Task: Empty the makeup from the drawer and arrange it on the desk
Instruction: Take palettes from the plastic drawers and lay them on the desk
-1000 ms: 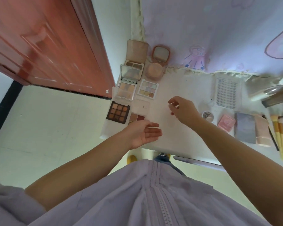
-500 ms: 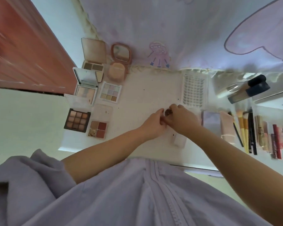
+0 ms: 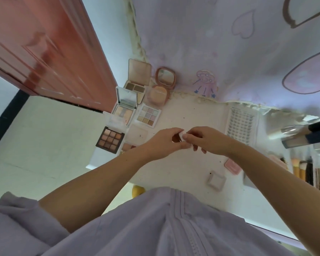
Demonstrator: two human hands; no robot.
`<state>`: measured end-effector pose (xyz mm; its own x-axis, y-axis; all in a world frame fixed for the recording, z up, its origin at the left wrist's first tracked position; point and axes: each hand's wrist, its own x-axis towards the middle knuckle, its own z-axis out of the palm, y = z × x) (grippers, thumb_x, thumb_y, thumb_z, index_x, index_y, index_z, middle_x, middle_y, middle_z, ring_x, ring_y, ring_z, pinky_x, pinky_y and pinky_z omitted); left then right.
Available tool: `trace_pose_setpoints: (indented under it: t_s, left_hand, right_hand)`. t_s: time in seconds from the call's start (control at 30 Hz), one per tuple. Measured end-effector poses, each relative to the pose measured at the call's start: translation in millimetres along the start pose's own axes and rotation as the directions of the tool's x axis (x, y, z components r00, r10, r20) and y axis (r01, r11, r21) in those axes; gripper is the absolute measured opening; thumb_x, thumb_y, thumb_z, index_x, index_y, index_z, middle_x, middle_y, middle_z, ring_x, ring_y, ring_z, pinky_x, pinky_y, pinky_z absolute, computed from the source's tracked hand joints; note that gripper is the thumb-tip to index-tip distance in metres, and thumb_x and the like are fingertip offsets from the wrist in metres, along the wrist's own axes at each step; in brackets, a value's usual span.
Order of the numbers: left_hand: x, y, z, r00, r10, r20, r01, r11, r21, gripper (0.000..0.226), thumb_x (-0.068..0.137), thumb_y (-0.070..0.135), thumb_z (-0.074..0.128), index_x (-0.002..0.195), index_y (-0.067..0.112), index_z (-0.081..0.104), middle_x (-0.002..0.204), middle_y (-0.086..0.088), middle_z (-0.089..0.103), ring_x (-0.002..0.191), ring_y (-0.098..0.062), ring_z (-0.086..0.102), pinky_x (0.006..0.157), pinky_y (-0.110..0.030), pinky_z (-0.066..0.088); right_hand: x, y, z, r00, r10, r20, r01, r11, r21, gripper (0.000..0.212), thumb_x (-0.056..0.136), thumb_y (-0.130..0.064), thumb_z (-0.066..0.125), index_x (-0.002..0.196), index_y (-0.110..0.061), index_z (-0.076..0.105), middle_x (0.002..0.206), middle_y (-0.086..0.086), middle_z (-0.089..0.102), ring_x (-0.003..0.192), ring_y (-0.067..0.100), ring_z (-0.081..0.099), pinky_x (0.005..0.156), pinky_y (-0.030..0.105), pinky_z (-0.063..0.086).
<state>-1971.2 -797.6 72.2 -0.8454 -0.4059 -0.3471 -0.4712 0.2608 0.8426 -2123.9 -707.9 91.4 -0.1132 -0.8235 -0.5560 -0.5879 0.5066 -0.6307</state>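
Over the middle of the white desk (image 3: 181,169), my left hand (image 3: 164,143) and my right hand (image 3: 207,140) meet on a small round white compact (image 3: 182,135), fingers of both pinched around it. Its inside is hidden by the fingers. Open eyeshadow palettes lie at the desk's left: a dark brown palette (image 3: 110,139), a pastel palette (image 3: 147,115) and a mirrored palette (image 3: 125,106). A small square white case (image 3: 216,180) lies near the front edge, with a pink case (image 3: 232,166) beside it.
A lash tray (image 3: 241,126) lies right of my hands. Brushes and tubes (image 3: 303,169) crowd the right side, with a dark bottle (image 3: 307,135) behind. Two open compacts (image 3: 156,89) stand at the back by a patterned curtain (image 3: 229,43). A red door (image 3: 50,52) is on the left.
My hands came together from apart and lifted the small compact a little above the desk. The view swung, so the palettes and the square case show at new places.
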Motion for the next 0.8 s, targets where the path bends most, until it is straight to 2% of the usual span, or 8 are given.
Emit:
trace_pose_setpoints:
  t_s: [0.1,0.2,0.37,0.43,0.5,0.57,0.7,0.8]
  left_hand:
    - [12,3,-12,0.976,-0.136,0.171,0.180,0.943,-0.279,0.051,0.087,0.028,0.065,0.131,0.015,0.043,0.109,-0.009,0.064,0.097,-0.021,0.065,0.092,-0.032,0.051]
    - [30,-3,-22,0.929,-0.202,0.310,0.348,0.760,-0.548,0.047,0.088,0.019,0.062,0.127,0.001,0.045,0.105,-0.013,0.065,0.092,-0.020,0.065,0.090,-0.030,0.053]
    - [77,-9,-9,0.940,-0.340,0.033,0.278,0.707,-0.651,0.036,0.084,0.003,0.066,0.115,-0.006,0.050,0.120,-0.021,0.055,0.097,-0.019,0.059,0.085,-0.027,0.054]
    - [101,-5,-3,0.921,-0.366,-0.137,0.257,0.831,-0.493,0.039,0.079,0.010,0.071,0.111,0.004,0.050,0.106,-0.009,0.057,0.089,-0.019,0.061,0.081,-0.031,0.056]
    - [122,-4,-1,0.916,-0.299,-0.268,0.280,0.954,-0.107,0.043,0.075,0.023,0.068,0.112,0.011,0.051,0.095,-0.001,0.059,0.084,-0.020,0.061,0.074,-0.032,0.054]
    - [139,-7,-1,0.910,-0.259,-0.325,0.317,0.938,0.138,0.042,0.078,0.027,0.060,0.115,0.012,0.049,0.107,-0.004,0.058,0.093,-0.023,0.057,0.079,-0.031,0.048]
    - [153,-18,-1,0.886,-0.173,-0.430,0.300,0.921,0.249,0.032,0.081,0.025,0.058,0.108,0.009,0.051,0.118,-0.012,0.050,0.109,-0.031,0.048,0.089,-0.034,0.033]
    - [148,-23,3,0.874,-0.104,-0.475,0.274,0.913,0.304,0.039,0.080,0.026,0.066,0.109,0.004,0.049,0.119,-0.019,0.042,0.106,-0.036,0.047,0.075,-0.035,0.035]
  right_hand:
    - [2,6,-17,0.999,-0.029,0.028,0.027,0.998,0.051,0.024,0.093,-0.042,0.051,0.107,-0.023,0.055,0.087,-0.009,0.065,0.066,-0.002,0.061,0.056,0.014,0.050]
    - [4,25,-40,0.996,0.034,-0.079,-0.004,0.935,0.355,0.031,0.089,-0.028,0.062,0.118,-0.017,0.054,0.103,-0.001,0.066,0.088,0.009,0.066,0.069,0.023,0.057]
    - [32,51,-58,0.942,0.209,-0.264,-0.009,0.800,0.600,0.040,0.084,-0.014,0.069,0.119,-0.012,0.049,0.098,0.002,0.057,0.091,0.016,0.063,0.090,0.038,0.054]
    - [56,51,-60,0.910,0.232,-0.343,-0.009,0.838,0.545,0.041,0.083,-0.016,0.071,0.116,-0.014,0.048,0.094,-0.004,0.055,0.086,0.011,0.061,0.088,0.039,0.055]
    - [81,45,-64,0.888,0.214,-0.408,-0.001,0.886,0.463,0.042,0.081,-0.017,0.072,0.116,-0.013,0.049,0.092,-0.009,0.057,0.087,0.011,0.061,0.086,0.041,0.055]
    - [105,42,-68,0.876,0.185,-0.446,0.004,0.921,0.390,0.042,0.080,-0.017,0.073,0.115,-0.008,0.051,0.098,-0.001,0.062,0.093,0.018,0.063,0.086,0.044,0.053]
    - [132,49,-66,0.861,0.092,-0.500,-0.064,0.995,0.073,0.036,0.079,-0.027,0.071,0.107,-0.011,0.055,0.105,0.007,0.066,0.095,0.024,0.062,0.080,0.030,0.048]
    - [134,60,-59,0.846,0.028,-0.532,-0.060,0.997,-0.042,0.039,0.080,-0.024,0.071,0.112,-0.008,0.056,0.114,0.012,0.059,0.104,0.028,0.057,0.085,0.029,0.042]
